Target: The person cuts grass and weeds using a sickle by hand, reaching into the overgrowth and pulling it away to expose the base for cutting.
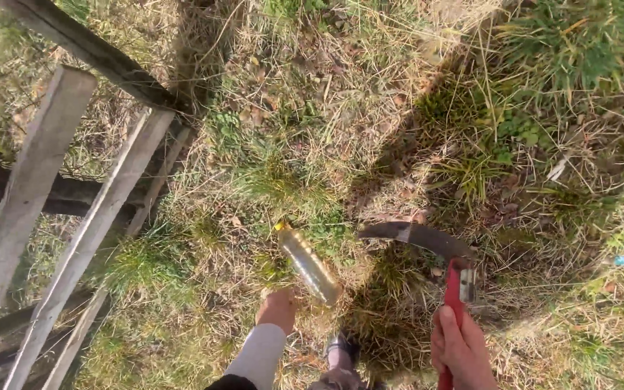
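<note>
Head view: one plastic bottle [308, 264] was gripped by the left hand [277, 309], held over the grass [283, 144]. One red-handled sickle [427, 249] was clenched in the right hand [462, 349]. Three pale fence slats [30, 188] were seen at left.

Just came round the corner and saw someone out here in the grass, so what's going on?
A person stands on dry, patchy grass beside a weathered wooden fence. The right hand grips the red handle of a curved sickle, blade pointing left. The left hand is beside a clear plastic bottle; whether it holds it is unclear.
</note>
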